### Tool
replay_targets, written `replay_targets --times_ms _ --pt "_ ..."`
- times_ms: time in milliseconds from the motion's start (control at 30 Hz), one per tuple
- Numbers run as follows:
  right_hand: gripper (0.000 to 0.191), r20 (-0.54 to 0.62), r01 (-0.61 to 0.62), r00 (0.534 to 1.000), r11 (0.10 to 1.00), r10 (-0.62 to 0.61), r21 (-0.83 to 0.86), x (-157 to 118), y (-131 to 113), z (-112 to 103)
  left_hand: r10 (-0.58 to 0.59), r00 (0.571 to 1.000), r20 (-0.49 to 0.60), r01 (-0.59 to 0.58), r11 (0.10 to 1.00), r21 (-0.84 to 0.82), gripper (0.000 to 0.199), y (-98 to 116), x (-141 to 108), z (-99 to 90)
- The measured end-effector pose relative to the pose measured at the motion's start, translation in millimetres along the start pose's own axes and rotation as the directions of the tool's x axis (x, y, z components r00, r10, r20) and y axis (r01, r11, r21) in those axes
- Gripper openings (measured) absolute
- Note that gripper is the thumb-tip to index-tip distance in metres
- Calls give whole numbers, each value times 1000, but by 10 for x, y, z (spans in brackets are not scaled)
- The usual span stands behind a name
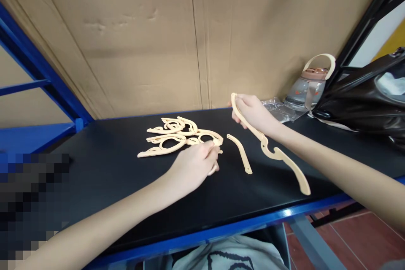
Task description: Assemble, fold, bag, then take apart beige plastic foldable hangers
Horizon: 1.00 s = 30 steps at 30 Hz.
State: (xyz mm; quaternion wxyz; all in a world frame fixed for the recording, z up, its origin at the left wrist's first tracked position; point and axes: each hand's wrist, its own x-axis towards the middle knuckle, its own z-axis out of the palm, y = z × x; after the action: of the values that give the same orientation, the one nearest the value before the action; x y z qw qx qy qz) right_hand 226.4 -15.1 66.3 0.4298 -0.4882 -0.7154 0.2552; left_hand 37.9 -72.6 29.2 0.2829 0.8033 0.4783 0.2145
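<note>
My right hand [255, 112] is raised over the table with its fingers closed round one end of a cream plastic folding hanger [270, 152]. The hanger's long curved body slants down toward the front right. My left hand [193, 162] is closed at the right end of a pile of folded cream hangers [171, 145]. A curved cream piece shows below its fingers, partly hidden, and I cannot tell whether it is separate from the pile. Between my hands a single curved hanger arm [242, 152] lies on the black tabletop [152, 194].
Clear crumpled plastic [278, 109] and a transparent water bottle [308, 88] with a cream handle stand at the back right. Beside them is a black bag [363, 101]. Cardboard [152, 42] lines the back, and a blue frame [63, 80] borders the left.
</note>
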Motion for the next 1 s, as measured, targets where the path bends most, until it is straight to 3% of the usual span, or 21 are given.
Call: replay_targets --times_ms 67,100,167,200,267,333,367,433,467,533,567,600,633,700,733,800,933,1000 --pt "20 -130 23 991 994 -9 110 46 24 5 60 986 -154 -29 980 198 24 -37 27 -30" --pt "24 -190 60 981 989 -33 136 56 25 24 96 969 -229 -51 979 198 25 -29 36 -36" --pt "31 -289 162 949 980 -122 118 58 8 69 105 951 -291 -114 993 -15 32 42 33 -24" --pt "31 -327 216 928 973 -180 76 55 -6 84 71 966 -250 -123 972 -199 35 97 19 -11" --pt "32 -378 306 874 950 -305 -58 42 -33 80 -5 1000 -23 -9 822 -570 40 215 -26 10" --pt "32 -412 350 807 905 -423 -243 15 -47 23 -26 987 157 137 650 -748 35 295 -69 1" --pt "31 -412 355 771 865 -486 -355 -8 -48 -21 -40 982 182 170 594 -786 31 310 -80 -20" --pt "28 -332 362 700 715 -632 -598 -83 -44 -120 -87 987 134 160 550 -819 24 285 -72 -92" --pt "27 -231 383 677 602 -699 -701 -135 -42 -164 -108 988 110 152 553 -819 23 250 -55 -139" --pt "27 83 529 645 366 -759 -766 -265 -46 -219 -140 983 121 180 575 -798 22 163 -10 -235" --pt "29 231 620 635 308 -737 -722 -337 -53 -225 -155 976 150 213 578 -788 21 121 11 -278" --pt "31 338 697 625 308 -704 -648 -407 -63 -219 -168 968 185 248 574 -781 20 88 28 -312" --pt "32 375 728 636 364 -675 -581 -470 -76 -203 -180 960 217 281 563 -777 20 67 38 -337" --pt "32 347 699 693 470 -632 -539 -561 -99 -159 -212 942 259 334 549 -766 20 70 33 -355" --pt "31 319 672 714 480 -624 -564 -584 -106 -137 -223 935 276 354 555 -753 20 91 20 -350" --pt "26 342 660 705 398 -621 -637 -597 -108 -102 -242 921 304 388 584 -713 19 158 -21 -324" --pt "20 571 748 595 129 -565 -651 -602 -71 -27 -253 903 347 426 635 -645 21 262 -92 -253" --pt "19 619 760 544 20 -567 -650 -634 -47 30 -257 884 391 462 611 -643 19 268 -105 -226"
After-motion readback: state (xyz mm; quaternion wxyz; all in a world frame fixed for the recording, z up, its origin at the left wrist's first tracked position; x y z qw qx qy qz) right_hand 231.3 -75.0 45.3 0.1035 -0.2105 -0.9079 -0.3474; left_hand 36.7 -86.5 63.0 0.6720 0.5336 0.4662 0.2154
